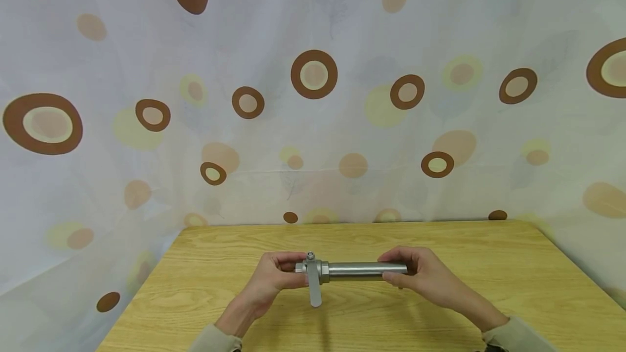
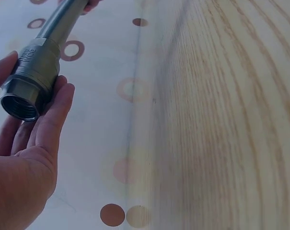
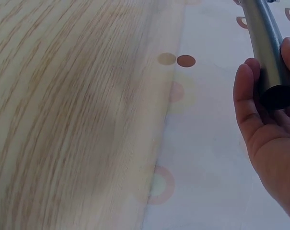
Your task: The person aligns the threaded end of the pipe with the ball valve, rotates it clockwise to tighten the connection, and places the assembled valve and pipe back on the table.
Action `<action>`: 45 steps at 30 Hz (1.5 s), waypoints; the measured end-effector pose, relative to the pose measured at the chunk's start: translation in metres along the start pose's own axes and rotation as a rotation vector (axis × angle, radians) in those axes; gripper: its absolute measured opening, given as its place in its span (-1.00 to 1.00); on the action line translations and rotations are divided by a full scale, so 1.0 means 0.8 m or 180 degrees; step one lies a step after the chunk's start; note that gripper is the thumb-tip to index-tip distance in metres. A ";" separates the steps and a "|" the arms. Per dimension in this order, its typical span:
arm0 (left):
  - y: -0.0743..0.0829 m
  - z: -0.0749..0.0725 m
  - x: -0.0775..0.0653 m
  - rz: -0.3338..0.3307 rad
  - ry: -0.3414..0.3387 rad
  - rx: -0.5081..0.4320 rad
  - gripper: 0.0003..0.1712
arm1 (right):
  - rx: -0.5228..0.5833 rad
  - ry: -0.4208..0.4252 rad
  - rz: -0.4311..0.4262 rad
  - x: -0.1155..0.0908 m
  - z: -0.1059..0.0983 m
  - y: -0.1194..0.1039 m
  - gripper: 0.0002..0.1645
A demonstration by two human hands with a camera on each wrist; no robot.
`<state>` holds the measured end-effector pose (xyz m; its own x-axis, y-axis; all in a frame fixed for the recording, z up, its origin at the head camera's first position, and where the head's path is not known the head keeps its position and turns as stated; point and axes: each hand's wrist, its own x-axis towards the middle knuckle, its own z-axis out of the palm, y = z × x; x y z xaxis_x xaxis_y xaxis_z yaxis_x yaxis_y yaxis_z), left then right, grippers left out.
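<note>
Both hands hold a metal ball valve (image 1: 319, 271) joined to a straight steel pipe (image 1: 357, 269), level above the table. At the valve end, my left hand (image 1: 271, 281) grips the body between thumb and fingers. The valve's flat lever (image 1: 314, 287) points toward me. In the left wrist view, the valve's threaded open end (image 2: 21, 103) faces the camera, with the left fingers beneath it. My right hand (image 1: 423, 276) holds the far right end of the pipe, thumb in front and fingers behind. The pipe's dark round end (image 3: 279, 97) shows in the right wrist view.
A wooden tabletop (image 1: 220, 254) with light grain lies under the hands. Behind it and at both sides hangs a pale curtain (image 1: 274, 140) patterned with brown, peach and yellow circles.
</note>
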<state>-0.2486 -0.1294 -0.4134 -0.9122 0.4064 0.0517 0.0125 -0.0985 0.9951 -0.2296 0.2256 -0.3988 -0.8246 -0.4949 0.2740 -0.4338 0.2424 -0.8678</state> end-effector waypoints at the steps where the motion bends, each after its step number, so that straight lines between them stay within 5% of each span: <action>1: 0.001 0.000 0.000 -0.0005 0.0001 0.0026 -0.46 | -0.0003 0.0000 0.0007 0.000 0.000 0.000 -0.66; 10: -0.013 -0.009 0.001 -0.0119 -0.0078 0.0446 -0.49 | -0.0123 -0.0224 0.0413 0.010 0.005 0.023 -0.63; 17: -0.028 -0.011 0.001 -0.0122 -0.0120 0.0917 -0.50 | -0.0289 -0.0311 0.0441 0.017 0.016 0.044 -0.65; 30: -0.024 -0.003 0.005 0.0033 -0.0155 0.1835 -0.55 | -0.0311 -0.0378 0.0502 0.019 0.020 0.055 -0.63; 45: -0.021 -0.002 0.002 -0.0019 -0.0197 0.1885 -0.55 | -0.0307 -0.0388 0.0575 0.018 0.018 0.057 -0.59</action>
<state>-0.2510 -0.1287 -0.4299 -0.8876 0.4594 0.0330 0.2499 0.4202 0.8724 -0.2562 0.2175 -0.4400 -0.8446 -0.5319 0.0607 -0.3206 0.4118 -0.8530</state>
